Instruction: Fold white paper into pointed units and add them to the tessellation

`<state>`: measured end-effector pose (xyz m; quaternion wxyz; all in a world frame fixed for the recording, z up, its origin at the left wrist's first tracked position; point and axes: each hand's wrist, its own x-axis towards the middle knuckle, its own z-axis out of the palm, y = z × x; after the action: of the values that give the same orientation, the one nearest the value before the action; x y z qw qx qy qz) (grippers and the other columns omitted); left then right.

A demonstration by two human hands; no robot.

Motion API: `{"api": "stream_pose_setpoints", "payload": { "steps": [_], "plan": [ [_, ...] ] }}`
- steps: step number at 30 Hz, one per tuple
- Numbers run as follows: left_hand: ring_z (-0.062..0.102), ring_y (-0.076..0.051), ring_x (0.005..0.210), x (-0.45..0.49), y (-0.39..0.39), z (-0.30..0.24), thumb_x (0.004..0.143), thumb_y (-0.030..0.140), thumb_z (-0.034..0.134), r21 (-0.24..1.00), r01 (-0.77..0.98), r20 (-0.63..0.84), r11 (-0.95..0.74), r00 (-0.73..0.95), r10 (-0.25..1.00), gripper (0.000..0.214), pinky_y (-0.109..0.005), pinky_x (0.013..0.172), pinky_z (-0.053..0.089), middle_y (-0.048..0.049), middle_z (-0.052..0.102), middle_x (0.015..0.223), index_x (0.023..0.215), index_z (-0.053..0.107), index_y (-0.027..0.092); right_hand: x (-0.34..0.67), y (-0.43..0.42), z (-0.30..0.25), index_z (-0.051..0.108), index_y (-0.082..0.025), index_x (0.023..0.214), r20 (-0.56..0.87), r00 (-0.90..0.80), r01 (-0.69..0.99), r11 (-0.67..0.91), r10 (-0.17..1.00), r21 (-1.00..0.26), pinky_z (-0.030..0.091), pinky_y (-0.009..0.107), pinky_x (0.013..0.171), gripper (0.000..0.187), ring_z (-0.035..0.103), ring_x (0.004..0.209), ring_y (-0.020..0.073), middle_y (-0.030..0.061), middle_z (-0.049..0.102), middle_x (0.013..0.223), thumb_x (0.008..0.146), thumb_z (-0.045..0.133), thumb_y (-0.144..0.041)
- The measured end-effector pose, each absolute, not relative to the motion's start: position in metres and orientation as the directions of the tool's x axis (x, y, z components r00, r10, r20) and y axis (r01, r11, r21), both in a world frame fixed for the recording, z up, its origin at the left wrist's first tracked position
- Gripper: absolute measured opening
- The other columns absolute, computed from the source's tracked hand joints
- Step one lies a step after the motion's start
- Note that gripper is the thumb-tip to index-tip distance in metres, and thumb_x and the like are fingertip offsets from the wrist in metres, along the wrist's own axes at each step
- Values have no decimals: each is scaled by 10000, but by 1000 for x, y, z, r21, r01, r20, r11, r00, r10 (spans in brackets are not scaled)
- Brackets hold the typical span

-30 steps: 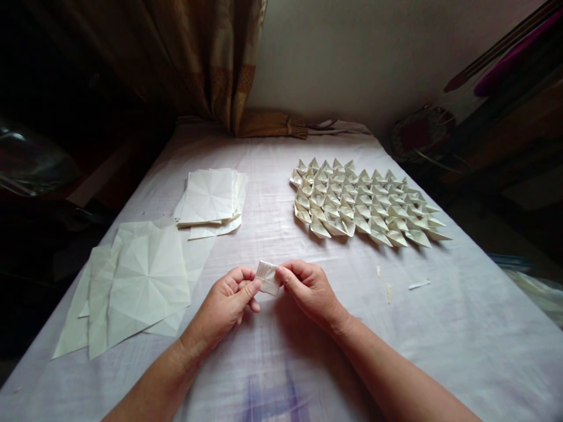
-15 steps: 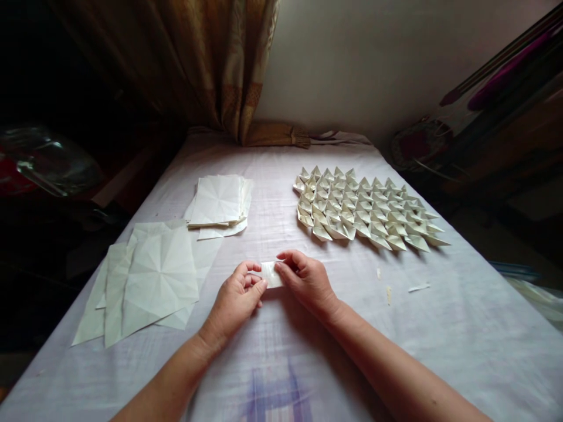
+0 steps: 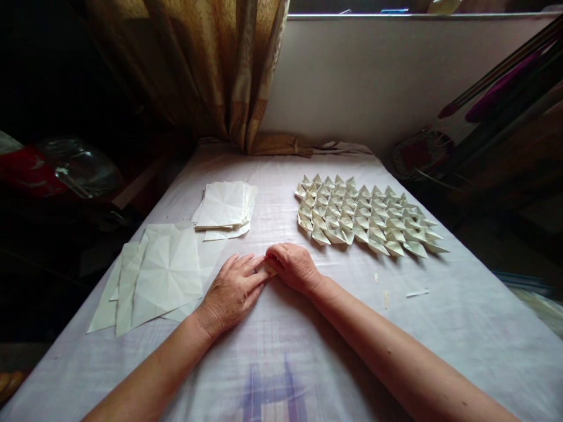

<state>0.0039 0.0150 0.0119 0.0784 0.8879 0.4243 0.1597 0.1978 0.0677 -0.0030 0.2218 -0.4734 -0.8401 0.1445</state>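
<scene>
A small folded piece of white paper lies on the pale cloth, almost wholly hidden between my hands. My left hand lies flat on the cloth, its fingers stretched out with the tips on the piece. My right hand is curled, its fingers pressed down on the other end of the piece. The two hands touch each other at the fingertips.
Several small folded paper units lie in rows at the right rear. A stack of creased square sheets sits at the left rear, with larger creased sheets spread beside my left hand. Paper scraps lie to the right. A curtain hangs behind.
The folded piece was held up in both hands' fingertips and is now pressed down on the cloth. My left hand has flattened out. The view has tilted upward.
</scene>
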Motion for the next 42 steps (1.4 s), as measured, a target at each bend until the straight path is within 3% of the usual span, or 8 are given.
{"api": "stream_pose_setpoints", "payload": {
  "steps": [4,6,11,15,24,34,42],
  "plan": [
    [432,-319,1364,-4,16,10,954,268,507,200,740,91,-642,638,764,383,-593,1134,259,-51,532,1460,1325,590,313,207,58,-3,687,-169,1096,285,-477,710,556,831,-432,449,328,906,238,614,1021,224,120,701,1126,946,504,-195],
    [401,-332,1387,-7,16,8,957,296,509,185,744,63,-642,643,764,411,-610,1132,243,-54,499,1489,1364,554,333,214,47,-3,638,-185,1235,313,-562,658,643,766,-393,395,401,1021,317,545,1204,257,106,653,1285,971,473,-246],
    [358,-349,1411,-12,18,4,971,357,489,167,756,37,-633,637,770,424,-627,1129,224,-48,451,1525,1394,519,363,219,25,0,526,-252,1390,147,-620,709,631,770,-314,248,520,1132,418,346,1414,306,51,511,1473,994,448,-365],
    [385,-342,1394,-12,18,4,975,370,481,153,739,67,-656,655,753,422,-611,1132,230,-54,477,1506,1394,520,365,212,23,0,491,-258,1419,111,-591,750,594,799,-291,200,536,1157,444,290,1449,295,37,475,1503,1003,421,-394],
    [411,-324,1380,-8,13,6,981,374,465,79,750,118,-656,647,754,403,-585,1138,230,-60,524,1466,1373,550,343,211,14,0,447,-222,1457,74,-557,795,557,827,-241,258,545,1140,536,292,1449,310,66,416,1538,984,429,-474],
    [398,-316,1389,-10,12,5,972,359,474,102,755,138,-648,634,761,414,-596,1136,228,-53,510,1479,1382,535,373,217,-16,1,445,-203,1463,74,-453,852,456,888,-259,280,505,1139,537,340,1430,297,86,423,1532,980,445,-439],
    [470,-284,1294,-2,1,-2,955,314,504,70,790,244,-609,578,779,381,-560,1148,234,-72,586,1346,1322,602,350,227,-19,3,548,-196,1376,76,-368,891,374,927,-257,309,467,1114,465,368,1407,318,143,435,1517,954,521,-388]
  ]
}}
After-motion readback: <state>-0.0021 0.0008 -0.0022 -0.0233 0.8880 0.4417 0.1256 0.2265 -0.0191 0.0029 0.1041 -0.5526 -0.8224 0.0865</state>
